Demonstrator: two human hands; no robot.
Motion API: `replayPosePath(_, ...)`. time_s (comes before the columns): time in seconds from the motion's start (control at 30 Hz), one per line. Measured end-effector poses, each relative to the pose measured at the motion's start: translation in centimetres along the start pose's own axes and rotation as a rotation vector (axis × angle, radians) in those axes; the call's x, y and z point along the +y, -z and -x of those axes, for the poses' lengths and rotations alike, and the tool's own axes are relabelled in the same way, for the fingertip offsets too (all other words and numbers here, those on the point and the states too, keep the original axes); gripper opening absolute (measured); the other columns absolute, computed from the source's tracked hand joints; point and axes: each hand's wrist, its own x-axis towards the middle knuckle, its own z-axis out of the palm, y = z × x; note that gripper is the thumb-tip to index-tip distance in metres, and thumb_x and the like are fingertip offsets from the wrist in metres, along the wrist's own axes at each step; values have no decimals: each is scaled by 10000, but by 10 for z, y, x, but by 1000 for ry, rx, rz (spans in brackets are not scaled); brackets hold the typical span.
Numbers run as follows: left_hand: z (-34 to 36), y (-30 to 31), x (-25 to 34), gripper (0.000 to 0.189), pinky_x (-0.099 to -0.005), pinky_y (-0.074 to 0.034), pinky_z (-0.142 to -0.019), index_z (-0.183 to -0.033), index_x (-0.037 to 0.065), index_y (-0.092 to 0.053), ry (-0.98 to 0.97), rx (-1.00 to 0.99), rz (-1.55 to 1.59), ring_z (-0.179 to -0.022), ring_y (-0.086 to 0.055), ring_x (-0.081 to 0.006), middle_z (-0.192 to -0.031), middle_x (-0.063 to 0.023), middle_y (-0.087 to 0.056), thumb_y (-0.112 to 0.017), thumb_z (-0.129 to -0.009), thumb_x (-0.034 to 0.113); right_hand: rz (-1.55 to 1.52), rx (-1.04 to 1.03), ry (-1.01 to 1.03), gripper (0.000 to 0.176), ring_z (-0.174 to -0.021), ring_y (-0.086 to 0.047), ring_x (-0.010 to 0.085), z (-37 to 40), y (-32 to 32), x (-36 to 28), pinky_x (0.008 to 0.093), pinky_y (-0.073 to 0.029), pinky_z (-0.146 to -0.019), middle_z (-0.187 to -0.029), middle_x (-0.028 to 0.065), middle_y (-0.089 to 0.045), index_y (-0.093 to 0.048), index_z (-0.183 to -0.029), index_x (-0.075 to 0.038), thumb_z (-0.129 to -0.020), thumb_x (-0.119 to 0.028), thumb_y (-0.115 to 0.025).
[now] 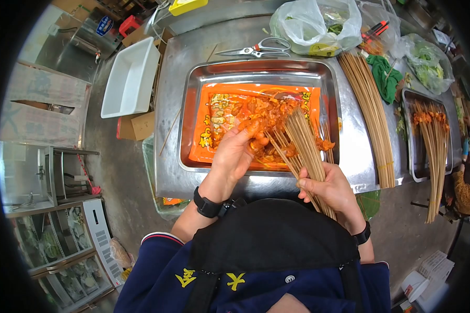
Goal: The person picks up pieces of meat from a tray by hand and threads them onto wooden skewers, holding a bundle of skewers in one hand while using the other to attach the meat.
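My right hand [330, 188] is closed around a bundle of bamboo skewers [304, 141], tips pointing away from me over the metal tray [326, 70]. My left hand [236, 148] is over the tray's near middle, its sauce-coated fingers pinching a piece of orange-red marinated meat [257, 142] beside the tip of one skewer. More marinated meat [266, 110] lies heaped on an orange printed package [197, 143] inside the tray. My left fingertips partly blend with the sauce. Some meat sits by the skewers at the tray's right side.
Scissors [256, 50] lie behind the tray. Loose skewers [369, 120] lie to the right, beside a green cloth [385, 78]. A second tray [413, 156] holds meat-loaded skewers [432, 151]. Plastic bags [316, 26] stand at the back; a white bin [131, 78] is left of the table.
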Motion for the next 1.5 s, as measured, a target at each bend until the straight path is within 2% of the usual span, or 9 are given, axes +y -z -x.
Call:
replayPosePath(0.47, 2, -4, 2, 216, -256, -512, -639, -1052, 25, -524, 50, 4, 45, -703, -580, -125, -942, -63, -598, -536, -858, 120, 32, -33, -6, 114, -598, -579, 98, 0, 1, -1, 211, -490, -516, -744, 42, -552, -538, -882, 6, -795, -42, -594)
replayPosePath(0.63, 2, -1, 2, 245, -256, -509, -674, -1070, 8, -530, -67, -81, -140, -763, -589, -122, -960, -58, -603, -547, -851, 117, 19, -32, -13, 115, -591, -577, 98, 0, 1, -1, 211, -490, -513, -744, 43, -551, -537, -879, 5, -792, -39, -598)
replayPosePath(0.77, 7, -14, 1, 254, -256, -506, -682, -1070, 2, -536, -149, -31, -280, -798, -590, -121, -967, -61, -606, -555, -847, 123, 4, -37, -11, 114, -589, -577, 99, 0, 2, -1, 212, -490, -513, -743, 44, -551, -538, -876, 5, -790, -37, -599)
replayPosePath(0.97, 9, -9, -7, 236, -260, -503, -687, -1038, -13, -549, -65, -59, -114, -787, -591, -121, -937, -68, -613, -559, -845, 124, -2, -10, -22, 106, -586, -574, 98, 1, 1, -1, 209, -482, -504, -739, 43, -549, -535, -870, 7, -789, -29, -593)
replayPosePath(1.17, 16, -14, -14, 203, -255, -489, -649, -973, -23, -580, 58, -80, -246, -704, -583, -120, -843, -62, -617, -562, -845, 134, 19, 18, 5, 100, -587, -573, 98, 1, -1, -3, 209, -486, -511, -731, 41, -549, -535, -867, 6, -791, -28, -589)
replayPosePath(1.23, 16, -14, -16, 198, -247, -479, -629, -947, -26, -592, 110, -162, -314, -697, -575, -111, -840, -63, -618, -572, -839, 139, 30, 53, 3, 97, -588, -572, 94, 2, -2, -4, 208, -486, -510, -732, 39, -550, -535, -868, 4, -793, -30, -588)
replayPosePath(1.37, 17, -25, -17, 178, -223, -466, -618, -922, -15, -604, 127, -116, -431, -686, -566, -95, -823, -50, -619, -565, -838, 137, 29, 76, 33, 106, -583, -573, 98, 3, -3, -3, 208, -490, -520, -732, 37, -552, -533, -878, 14, -798, -33, -584)
replayPosePath(1.47, 10, -16, -21, 173, -222, -464, -618, -920, -11, -604, 126, -122, -461, -688, -567, -87, -818, -43, -618, -558, -840, 136, 101, 156, 68, 123, -645, -578, 126, 5, -5, -2, 237, -485, -602, -748, 43, -559, -548, -879, 21, -782, -37, -596)
replayPosePath(1.5, 10, -18, -22, 173, -222, -464, -618, -920, -11, -604, 124, -121, -454, -688, -567, -87, -818, -43, -618, -558, -840, 136, 258, 160, 246, 134, -687, -573, 140, 6, -4, -2, 253, -471, -645, -763, 48, -564, -560, -883, 20, -771, -40, -603)
